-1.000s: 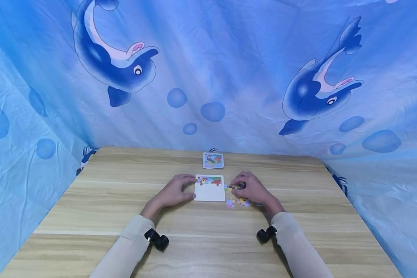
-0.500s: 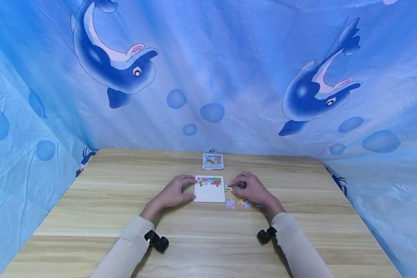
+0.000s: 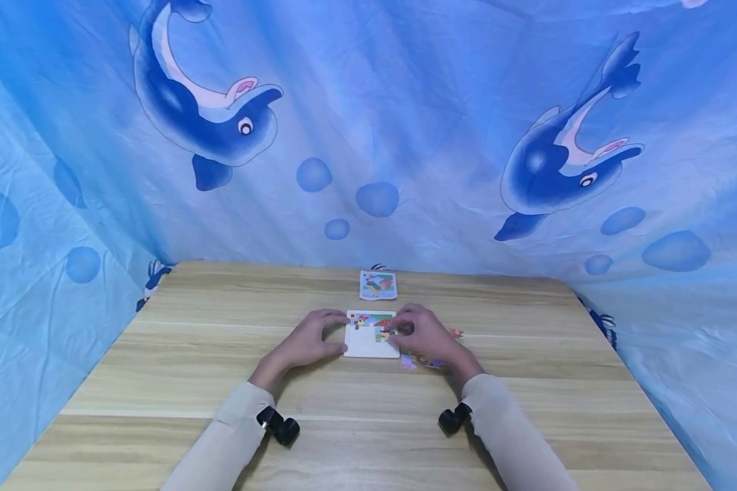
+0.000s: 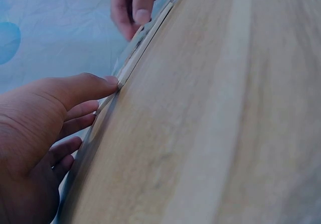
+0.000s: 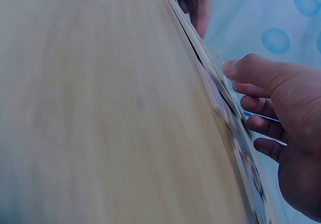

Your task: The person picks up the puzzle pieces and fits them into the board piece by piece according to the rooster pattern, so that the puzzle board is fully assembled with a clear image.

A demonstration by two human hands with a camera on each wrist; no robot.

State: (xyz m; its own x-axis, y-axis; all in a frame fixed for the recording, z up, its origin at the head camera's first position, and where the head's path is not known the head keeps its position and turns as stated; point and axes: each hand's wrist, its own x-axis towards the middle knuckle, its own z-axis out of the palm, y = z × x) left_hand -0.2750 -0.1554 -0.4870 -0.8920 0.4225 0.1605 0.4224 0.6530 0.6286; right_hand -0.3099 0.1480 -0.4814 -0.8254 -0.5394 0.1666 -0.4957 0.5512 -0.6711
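Note:
A small square white puzzle tray (image 3: pixel 359 346) lies on the table, with a strip of colourful fitted pieces (image 3: pixel 364 320) along its far side. My left hand (image 3: pixel 307 338) holds the tray's left edge, thumb near the near corner and index finger near the far one. Over the right part of the tray, my right hand (image 3: pixel 428 334) pinches a jigsaw piece (image 3: pixel 381 334) between thumb and fingers. In the right wrist view, the right thumb (image 5: pixel 241 69) is close over the tray's edge. Several loose pieces (image 3: pixel 409 361) lie right of the tray, partly hidden under the right hand.
Behind the tray lies a square picture card (image 3: pixel 378 285) with a printed scene. The wooden table (image 3: pixel 221 320) ends at a blue dolphin-print curtain (image 3: pixel 374 136). A black wrist camera (image 3: pixel 279 424) sits on each sleeve.
My right hand has moved left from the loose pieces to over the tray's right side, carrying a jigsaw piece. The left hand has stayed at the tray's left edge.

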